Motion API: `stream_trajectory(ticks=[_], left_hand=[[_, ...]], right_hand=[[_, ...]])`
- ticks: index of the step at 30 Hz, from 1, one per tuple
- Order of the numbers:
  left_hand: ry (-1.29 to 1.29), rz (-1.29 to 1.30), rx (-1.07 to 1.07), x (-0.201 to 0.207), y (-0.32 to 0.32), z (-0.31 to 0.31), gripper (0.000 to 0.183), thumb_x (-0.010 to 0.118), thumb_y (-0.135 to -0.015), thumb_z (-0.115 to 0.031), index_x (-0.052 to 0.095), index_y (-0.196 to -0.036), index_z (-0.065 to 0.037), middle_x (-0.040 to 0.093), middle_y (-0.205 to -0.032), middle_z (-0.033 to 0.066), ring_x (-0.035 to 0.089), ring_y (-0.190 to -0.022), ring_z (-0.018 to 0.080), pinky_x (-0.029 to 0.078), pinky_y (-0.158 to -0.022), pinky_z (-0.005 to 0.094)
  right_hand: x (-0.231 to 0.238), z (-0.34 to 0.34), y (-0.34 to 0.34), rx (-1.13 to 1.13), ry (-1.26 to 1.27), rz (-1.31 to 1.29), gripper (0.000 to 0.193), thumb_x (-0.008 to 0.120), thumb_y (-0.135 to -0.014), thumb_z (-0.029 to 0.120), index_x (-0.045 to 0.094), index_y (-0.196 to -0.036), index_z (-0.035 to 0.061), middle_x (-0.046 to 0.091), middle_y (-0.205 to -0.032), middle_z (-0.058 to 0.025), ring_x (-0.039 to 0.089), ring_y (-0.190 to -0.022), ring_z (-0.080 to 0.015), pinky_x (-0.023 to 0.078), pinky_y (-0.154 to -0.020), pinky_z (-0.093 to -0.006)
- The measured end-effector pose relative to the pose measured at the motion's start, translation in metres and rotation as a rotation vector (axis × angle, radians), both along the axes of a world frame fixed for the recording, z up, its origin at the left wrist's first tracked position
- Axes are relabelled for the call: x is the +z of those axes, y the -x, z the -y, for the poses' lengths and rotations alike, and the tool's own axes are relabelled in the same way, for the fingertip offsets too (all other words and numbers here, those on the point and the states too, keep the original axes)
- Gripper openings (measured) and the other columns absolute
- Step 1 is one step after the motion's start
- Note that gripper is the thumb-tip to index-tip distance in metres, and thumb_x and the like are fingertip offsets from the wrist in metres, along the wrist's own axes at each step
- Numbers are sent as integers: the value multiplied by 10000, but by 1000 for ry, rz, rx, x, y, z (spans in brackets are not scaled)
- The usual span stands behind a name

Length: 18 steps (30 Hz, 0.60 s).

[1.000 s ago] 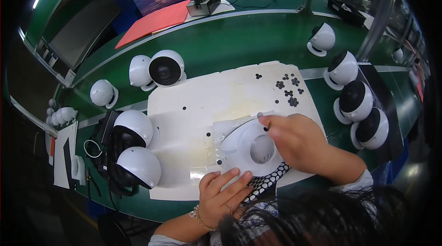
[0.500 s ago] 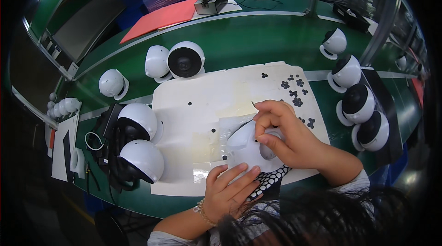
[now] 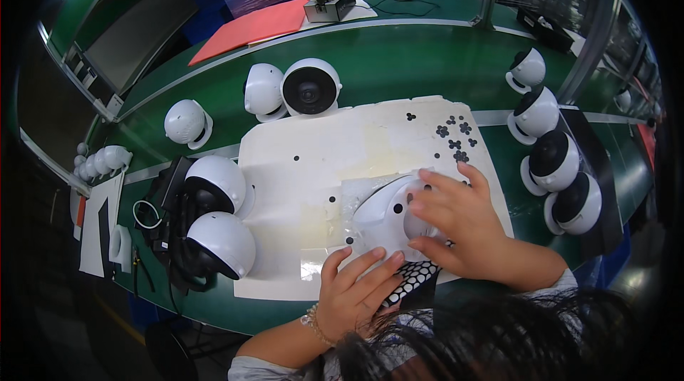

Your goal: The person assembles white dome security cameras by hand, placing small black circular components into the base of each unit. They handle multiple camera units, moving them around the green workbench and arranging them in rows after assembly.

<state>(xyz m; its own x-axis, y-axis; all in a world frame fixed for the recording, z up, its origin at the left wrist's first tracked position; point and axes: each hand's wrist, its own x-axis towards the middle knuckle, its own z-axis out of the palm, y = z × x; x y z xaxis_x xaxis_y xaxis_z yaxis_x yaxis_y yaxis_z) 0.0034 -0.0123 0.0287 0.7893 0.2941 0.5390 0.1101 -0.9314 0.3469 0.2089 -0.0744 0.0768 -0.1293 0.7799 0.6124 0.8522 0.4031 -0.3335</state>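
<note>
A white rounded housing (image 3: 379, 218) with a grey curved recess lies on clear film in front of me. One small black round pad (image 3: 398, 208) sits on its surface. My right hand (image 3: 459, 228) hovers over the housing's right side with fingers spread, and nothing clear shows between them. Another dark dot (image 3: 427, 187) is close to its fingertips; whether it is on the housing cannot be made out. My left hand (image 3: 356, 299) lies flat, fingertips at the housing's near edge. Partly beneath it is a black sheet with white round spots (image 3: 412, 281).
Black dots (image 3: 456, 144) are scattered on the white board (image 3: 278, 231). White ball-shaped cameras stand at left (image 3: 224, 242), at the back (image 3: 311, 89) and at right (image 3: 556, 160). Dark straps (image 3: 178, 238) lie left. A metal box (image 3: 330, 0) stands beyond the rail.
My right hand has gone from a pinch to spread fingers, uncovering the black pad on the housing. The ball cameras at the back have shifted right. My left hand has hardly moved.
</note>
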Motion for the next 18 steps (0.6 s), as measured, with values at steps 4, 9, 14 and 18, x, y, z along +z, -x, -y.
stream_trajectory(ticks=[4,9,14,18], left_hand=[[5,12,23,2,-3,3,195,612,-719,-225,635,-860,-92,568,-1166,24,477,-1110,195,289,-938,453],[-46,40,46,-2,-7,0,137,650,-681,-167,645,-783,-76,583,-1137,17,491,-1096,198,272,-947,474],[-46,49,54,-2,-7,1,132,669,-674,-179,643,-747,-72,588,-1130,18,492,-1093,198,270,-948,475],[-50,48,51,-3,-8,0,136,673,-672,-189,639,-726,-69,589,-1130,18,496,-1087,199,272,-945,476]], right_hand=[[-19,12,-6,33,84,-252,131,634,-762,153,597,-882,116,395,-1301,-151,269,-1267,-380,175,-1009,-462],[-25,14,-5,93,264,-322,35,584,-811,144,573,-832,118,275,-1390,-177,132,-1311,-416,144,-1020,-468],[-25,13,-4,98,290,-310,26,570,-822,140,564,-829,115,258,-1400,-181,141,-1311,-416,134,-1017,-484],[-26,14,-3,67,252,-278,38,586,-802,150,574,-821,119,285,-1388,-168,173,-1298,-407,144,-1007,-490]])
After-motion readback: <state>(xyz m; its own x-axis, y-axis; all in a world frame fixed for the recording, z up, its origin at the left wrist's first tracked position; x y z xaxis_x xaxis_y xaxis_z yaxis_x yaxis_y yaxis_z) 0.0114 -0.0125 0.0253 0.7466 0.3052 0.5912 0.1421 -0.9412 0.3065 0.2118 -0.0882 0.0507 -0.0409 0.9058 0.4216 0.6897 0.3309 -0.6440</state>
